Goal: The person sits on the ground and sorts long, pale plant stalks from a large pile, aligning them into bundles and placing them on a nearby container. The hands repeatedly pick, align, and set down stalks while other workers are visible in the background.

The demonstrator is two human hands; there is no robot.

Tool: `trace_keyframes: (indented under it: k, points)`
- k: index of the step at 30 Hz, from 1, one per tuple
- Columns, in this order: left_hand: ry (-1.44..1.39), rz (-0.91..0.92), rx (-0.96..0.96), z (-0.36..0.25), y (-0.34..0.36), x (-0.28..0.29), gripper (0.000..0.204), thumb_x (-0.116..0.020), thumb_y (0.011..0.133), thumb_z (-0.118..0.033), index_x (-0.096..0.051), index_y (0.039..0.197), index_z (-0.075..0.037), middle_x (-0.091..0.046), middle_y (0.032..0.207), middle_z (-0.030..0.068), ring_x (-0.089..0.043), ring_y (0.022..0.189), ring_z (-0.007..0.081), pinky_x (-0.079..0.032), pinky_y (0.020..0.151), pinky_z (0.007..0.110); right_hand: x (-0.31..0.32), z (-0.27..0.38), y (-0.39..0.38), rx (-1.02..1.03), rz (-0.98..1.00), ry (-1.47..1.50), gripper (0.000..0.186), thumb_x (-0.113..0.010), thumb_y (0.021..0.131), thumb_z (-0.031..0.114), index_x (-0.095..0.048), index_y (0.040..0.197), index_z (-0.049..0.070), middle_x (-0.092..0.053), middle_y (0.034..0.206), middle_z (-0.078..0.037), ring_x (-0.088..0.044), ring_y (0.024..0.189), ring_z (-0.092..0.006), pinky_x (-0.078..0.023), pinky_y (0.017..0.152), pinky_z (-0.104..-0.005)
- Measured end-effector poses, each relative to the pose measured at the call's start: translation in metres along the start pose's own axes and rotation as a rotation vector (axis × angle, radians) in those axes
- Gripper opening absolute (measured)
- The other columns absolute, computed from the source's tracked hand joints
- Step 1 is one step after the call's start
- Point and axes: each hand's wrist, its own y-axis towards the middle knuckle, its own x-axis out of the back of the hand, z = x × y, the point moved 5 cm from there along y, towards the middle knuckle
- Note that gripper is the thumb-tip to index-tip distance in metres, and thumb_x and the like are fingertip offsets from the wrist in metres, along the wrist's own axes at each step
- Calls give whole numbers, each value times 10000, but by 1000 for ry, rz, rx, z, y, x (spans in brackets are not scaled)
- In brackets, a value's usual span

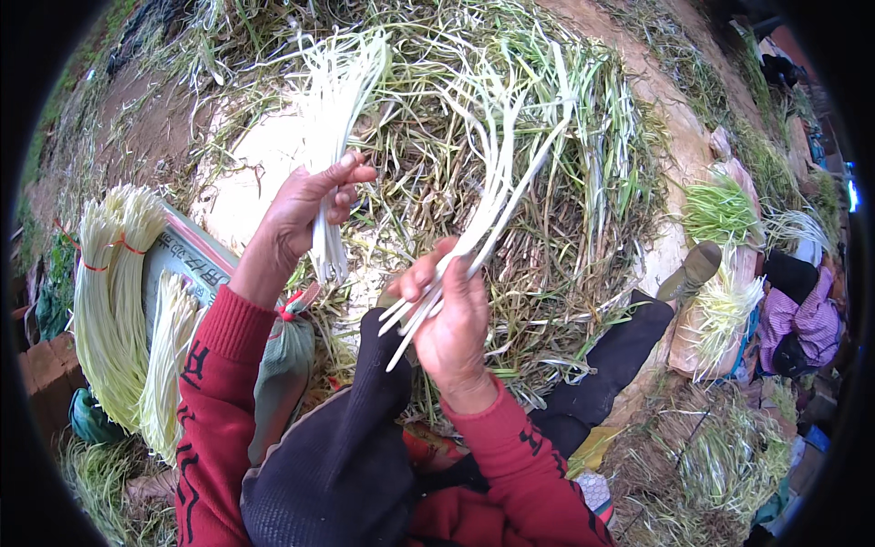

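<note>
My left hand (308, 202) is closed around a thick bunch of pale, slender vegetable stalks (339, 100), which stands nearly upright with its frayed tips at the top. In my right hand (453, 324) a few longer white stalks (499, 178) are gripped near their lower ends and slant up to the right. The two handfuls are apart, both above a heap of loose leaves and stalks (556, 264).
Bundles of pale stalks tied with red bands (108, 283) and a loose bunch (171, 365) lie at the left on a printed board (193, 264). Beside my left forearm is a green sack (284, 365). A person in a purple checked garment (802, 319) is at far right, near more stalks (725, 314).
</note>
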Motion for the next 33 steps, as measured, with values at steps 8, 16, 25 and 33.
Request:
trace_keyframes:
  k: [8, 16, 25, 33]
  points:
    - [-74, 78, 10, 4, -16, -8, 198, -593, 855, -160, -522, 985, -28, -612, 836, 71, -470, 527, 33, -369, 380, 148, 0, -35, -78, -445, 167, -211, 314, -433, 940, 292, -439, 1109, 28, -527, 817, -48, -526, 767, -116, -417, 730, -243]
    - [59, 67, 43, 35, -35, -37, 172, -611, 840, -184, -509, 880, -52, -628, 868, 111, -528, 544, 52, -420, 408, 152, 35, 4, -25, -305, -92, -142, 335, -427, 941, 292, -415, 1170, 48, -494, 714, -10, -512, 633, -90, -459, 564, -223]
    - [276, 188, 229, 95, -41, -33, 205, -686, 773, -145, -561, 900, -45, -569, 672, 10, -512, 506, 69, -389, 417, 182, 61, -20, -32, -508, 15, -414, 385, -426, 930, 374, -481, 1011, 2, -473, 673, -17, -443, 544, -75, -370, 448, -203]
    - [185, 107, 127, 92, -45, -47, 205, -674, 780, -143, -576, 923, -32, -633, 812, 57, -533, 581, 76, -429, 489, 210, 72, -12, -38, -511, 15, -545, 434, -426, 920, 414, -494, 988, -9, -480, 654, -17, -455, 508, -73, -408, 446, -208]
